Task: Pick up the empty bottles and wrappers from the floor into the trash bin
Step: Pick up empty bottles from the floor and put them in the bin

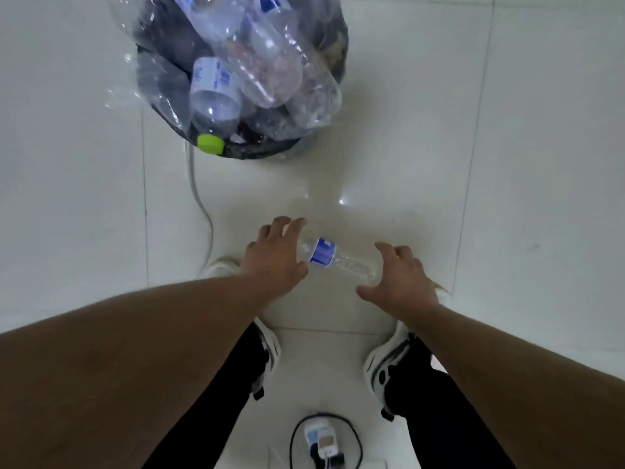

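Note:
A clear empty bottle (338, 258) with a blue label lies level, just in front of my feet, over the white tiled floor. My left hand (274, 257) is at its cap end, fingers spread and fairly straight, thumb against the bottle's side. My right hand (400, 277) is at its base end, with fingers loosely bent and the base sitting between thumb and fingers. Neither hand plainly wraps round it. The black trash bin (270, 151) stands farther ahead, lined with a clear bag and piled with several clear bottles, one of which has a green cap (210, 143).
A grey cable (203, 204) runs over the floor from the bin toward my left shoe (267, 350). My right shoe (389, 360) stands opposite. A small device with a black cord (324, 445) lies between my legs at the bottom edge.

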A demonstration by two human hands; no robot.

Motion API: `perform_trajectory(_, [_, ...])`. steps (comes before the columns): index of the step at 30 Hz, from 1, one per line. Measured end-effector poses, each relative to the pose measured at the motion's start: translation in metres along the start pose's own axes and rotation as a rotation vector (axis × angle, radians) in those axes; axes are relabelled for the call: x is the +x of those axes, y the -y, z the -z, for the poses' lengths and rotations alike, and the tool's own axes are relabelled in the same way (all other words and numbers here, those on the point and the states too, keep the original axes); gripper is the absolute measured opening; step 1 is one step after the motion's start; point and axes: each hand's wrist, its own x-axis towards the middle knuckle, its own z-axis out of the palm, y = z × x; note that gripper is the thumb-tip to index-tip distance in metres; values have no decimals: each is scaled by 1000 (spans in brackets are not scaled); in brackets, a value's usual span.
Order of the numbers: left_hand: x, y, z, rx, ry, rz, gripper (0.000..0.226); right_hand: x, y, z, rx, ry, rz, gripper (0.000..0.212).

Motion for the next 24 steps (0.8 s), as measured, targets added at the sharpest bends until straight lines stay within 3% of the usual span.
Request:
perform_trajectory(3, [35,5,-55,97,59,-62,86,46,-15,-49,-32,2,29,102])
perform_trajectory(6, [55,11,-95,146,19,-91,79,79,-28,-84,-62,7,107,88])
perform_trajectory(10, [53,13,-96,165,-47,-114,68,86,-32,-85,-76,25,170,76])
perform_trajectory(24, [-135,-17,151,-13,-161,-120,80,-140,74,126,-101,-72,286,71])
